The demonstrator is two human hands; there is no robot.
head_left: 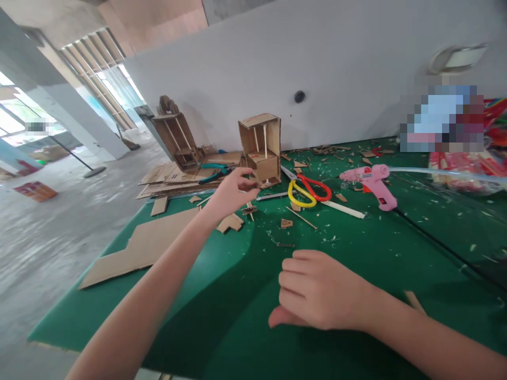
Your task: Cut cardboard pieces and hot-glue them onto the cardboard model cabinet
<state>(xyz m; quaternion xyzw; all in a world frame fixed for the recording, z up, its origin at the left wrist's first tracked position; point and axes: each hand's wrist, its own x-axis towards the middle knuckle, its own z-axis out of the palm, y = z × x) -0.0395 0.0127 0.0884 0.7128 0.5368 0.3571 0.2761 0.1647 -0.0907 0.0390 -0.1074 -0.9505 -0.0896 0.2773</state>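
Note:
My left hand (234, 192) stretches over the table, thumb and bent fingers apart, with nothing visible between them. Its fingertips are close to the lower left edge of an upright cardboard box frame (271, 168) that has thin white sticks inside; I cannot tell whether they touch. Just below the fingers is a small cardboard piece with a stick through it (250, 210). Nearer to me, my right hand (317, 290) hovers above the green tabletop, fingers curled into a loose fist with the thumb jutting left. Nothing shows in it, though its palm is hidden.
Scissors (303, 192) with red and yellow handles lie beyond my right hand. A pink glue gun (372, 182) with a black cord is at right. Teal-handled pliers (214, 171) rest by stacked cardboard (170, 179) and a second box frame (178, 138). Cut cardboard (138, 243) lies left.

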